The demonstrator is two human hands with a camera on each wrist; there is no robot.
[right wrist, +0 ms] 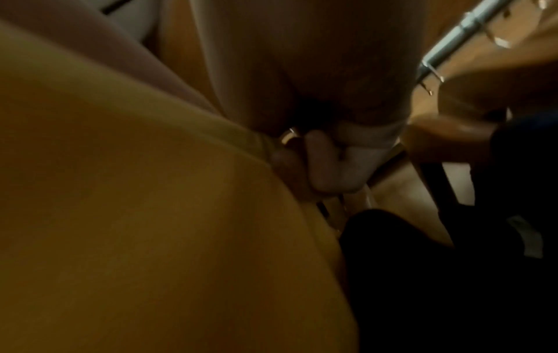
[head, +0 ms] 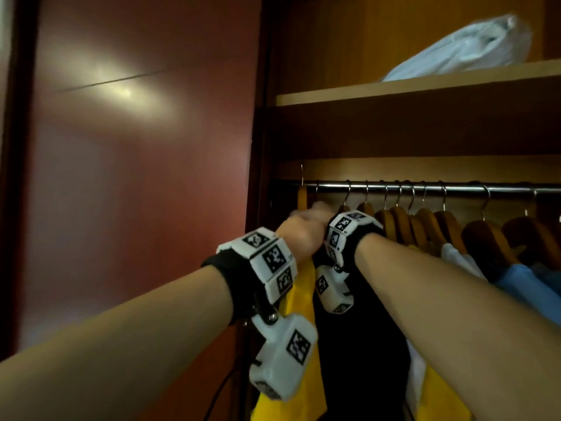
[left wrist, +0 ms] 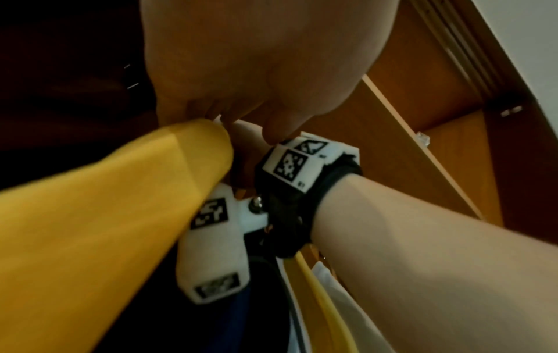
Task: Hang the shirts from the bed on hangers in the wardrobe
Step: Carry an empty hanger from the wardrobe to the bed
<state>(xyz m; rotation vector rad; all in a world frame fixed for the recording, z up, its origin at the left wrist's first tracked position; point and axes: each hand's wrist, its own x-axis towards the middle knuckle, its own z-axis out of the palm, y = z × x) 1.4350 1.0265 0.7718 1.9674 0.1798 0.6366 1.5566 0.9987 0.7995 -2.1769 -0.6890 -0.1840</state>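
Both my hands are up at the left end of the wardrobe rail, working a yellow shirt.

My left hand (head: 300, 235) has its grip closed, fingers curled round the top of the yellow shirt (head: 299, 287), which hangs down below it just under the rail (head: 425, 187). My right hand (right wrist: 326, 152) sits just beside the left, fingers curled at the shirt's top edge; what its grip closes on I cannot tell. A black garment (head: 358, 344) hangs right beside the yellow one, with wooden hangers (head: 425, 223) further along the rail and a plastic bag (head: 461, 53) on the shelf (head: 394, 89) above.
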